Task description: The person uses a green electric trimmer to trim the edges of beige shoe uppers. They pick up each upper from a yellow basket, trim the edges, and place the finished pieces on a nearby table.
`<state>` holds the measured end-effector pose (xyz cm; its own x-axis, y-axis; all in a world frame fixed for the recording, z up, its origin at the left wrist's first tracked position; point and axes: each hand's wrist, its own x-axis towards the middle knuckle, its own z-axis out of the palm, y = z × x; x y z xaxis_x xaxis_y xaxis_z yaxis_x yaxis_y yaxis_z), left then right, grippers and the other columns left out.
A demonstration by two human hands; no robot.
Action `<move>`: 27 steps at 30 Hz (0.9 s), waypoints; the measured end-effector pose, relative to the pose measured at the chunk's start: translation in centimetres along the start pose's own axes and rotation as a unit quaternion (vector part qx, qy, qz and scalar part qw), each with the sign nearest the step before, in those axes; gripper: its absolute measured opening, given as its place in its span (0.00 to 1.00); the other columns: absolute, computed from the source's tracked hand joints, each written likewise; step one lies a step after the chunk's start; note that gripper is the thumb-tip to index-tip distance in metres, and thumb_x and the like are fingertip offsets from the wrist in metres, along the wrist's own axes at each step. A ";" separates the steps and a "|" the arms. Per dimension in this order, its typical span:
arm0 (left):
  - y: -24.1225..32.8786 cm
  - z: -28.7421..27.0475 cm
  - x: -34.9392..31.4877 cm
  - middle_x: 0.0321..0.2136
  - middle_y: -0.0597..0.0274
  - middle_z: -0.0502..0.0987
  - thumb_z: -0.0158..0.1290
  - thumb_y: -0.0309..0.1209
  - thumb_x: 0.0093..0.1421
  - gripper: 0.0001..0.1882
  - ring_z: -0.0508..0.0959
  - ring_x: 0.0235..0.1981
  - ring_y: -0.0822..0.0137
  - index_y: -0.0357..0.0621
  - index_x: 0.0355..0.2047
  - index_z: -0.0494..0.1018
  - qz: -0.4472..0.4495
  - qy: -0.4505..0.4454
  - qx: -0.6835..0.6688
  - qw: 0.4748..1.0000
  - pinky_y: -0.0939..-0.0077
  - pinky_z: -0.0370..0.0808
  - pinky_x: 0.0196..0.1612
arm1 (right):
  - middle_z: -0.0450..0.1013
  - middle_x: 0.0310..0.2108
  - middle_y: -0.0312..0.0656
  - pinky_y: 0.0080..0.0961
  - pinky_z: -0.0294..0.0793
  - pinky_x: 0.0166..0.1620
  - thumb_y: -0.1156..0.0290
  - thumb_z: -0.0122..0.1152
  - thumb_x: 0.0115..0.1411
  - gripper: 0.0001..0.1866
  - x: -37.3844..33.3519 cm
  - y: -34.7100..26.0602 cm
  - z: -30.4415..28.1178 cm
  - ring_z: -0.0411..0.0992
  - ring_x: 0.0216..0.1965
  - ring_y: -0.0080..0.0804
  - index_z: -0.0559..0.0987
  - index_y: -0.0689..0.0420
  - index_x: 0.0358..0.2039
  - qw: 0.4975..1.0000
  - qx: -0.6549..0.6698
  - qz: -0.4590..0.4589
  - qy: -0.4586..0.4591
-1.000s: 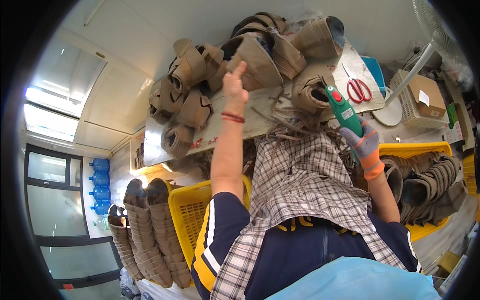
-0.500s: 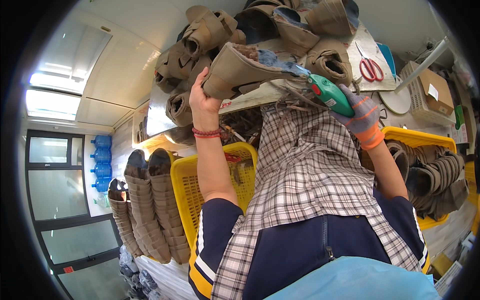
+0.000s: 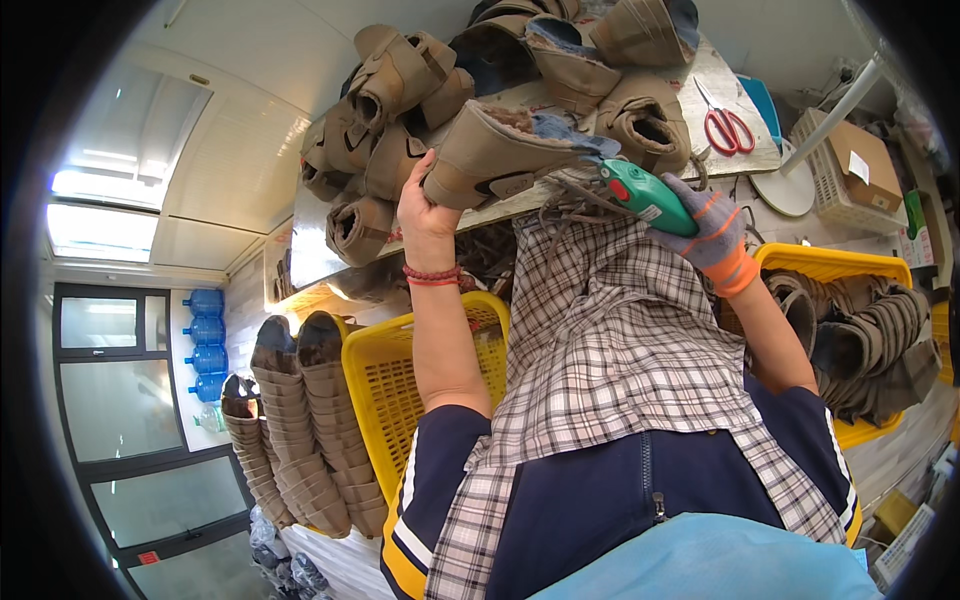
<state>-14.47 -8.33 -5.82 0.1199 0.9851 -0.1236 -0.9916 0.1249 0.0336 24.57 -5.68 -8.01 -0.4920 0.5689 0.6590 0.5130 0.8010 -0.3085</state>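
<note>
Your left hand (image 3: 430,208), bare, closed in a grip; left forearm (image 3: 442,335) extended nearly straight ahead. Your right hand (image 3: 708,228), gloved, also gripping; right forearm (image 3: 775,335) slanting inward.

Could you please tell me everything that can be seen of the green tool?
The green tool has a rounded, smooth body that looks like hard plastic, with a red button near its front and a small pale label on its side. It slants, nose toward the upper left. The gloved right hand grips its rear. Its front end is at the bluish end of the brown shoe piece; whether it is running cannot be told.
</note>
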 end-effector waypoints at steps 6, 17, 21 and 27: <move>-0.2 0.1 0.2 0.51 0.43 0.71 0.43 0.28 0.64 0.17 0.71 0.52 0.50 0.30 0.50 0.67 -0.007 0.029 -0.012 0.999 0.58 0.69 0.56 | 0.76 0.27 0.45 0.30 0.74 0.31 0.58 0.76 0.38 0.37 0.3 0.2 -0.2 0.74 0.25 0.41 0.75 0.55 0.50 0.997 0.071 0.006 -0.009; -0.2 1.0 -0.9 0.52 0.41 0.70 0.42 0.28 0.64 0.19 0.70 0.53 0.47 0.29 0.52 0.64 -0.020 0.022 0.003 1.000 0.55 0.68 0.57 | 0.76 0.29 0.48 0.29 0.75 0.33 0.59 0.76 0.38 0.36 0.3 1.1 -0.5 0.76 0.28 0.42 0.75 0.57 0.49 0.985 0.154 0.058 -0.055; -0.2 1.2 -1.4 0.52 0.40 0.69 0.42 0.28 0.64 0.19 0.70 0.53 0.47 0.28 0.53 0.64 -0.005 0.047 0.025 0.999 0.54 0.68 0.57 | 0.76 0.27 0.48 0.30 0.74 0.32 0.59 0.76 0.39 0.35 0.1 1.3 -0.6 0.76 0.27 0.42 0.76 0.56 0.49 0.987 0.122 0.066 -0.082; -0.2 0.4 -0.6 0.52 0.40 0.70 0.42 0.28 0.64 0.19 0.71 0.53 0.47 0.28 0.52 0.64 -0.007 0.062 0.039 0.997 0.54 0.69 0.56 | 0.75 0.26 0.47 0.31 0.74 0.32 0.57 0.76 0.39 0.35 0.4 1.1 -0.3 0.75 0.26 0.42 0.76 0.55 0.49 0.990 0.128 0.034 -0.054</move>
<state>-14.32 -8.88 -5.39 0.1211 0.9615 -0.2469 -0.9827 0.1513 0.1073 25.17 -4.65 -7.88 -0.5417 0.6279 0.5588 0.3595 0.7740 -0.5212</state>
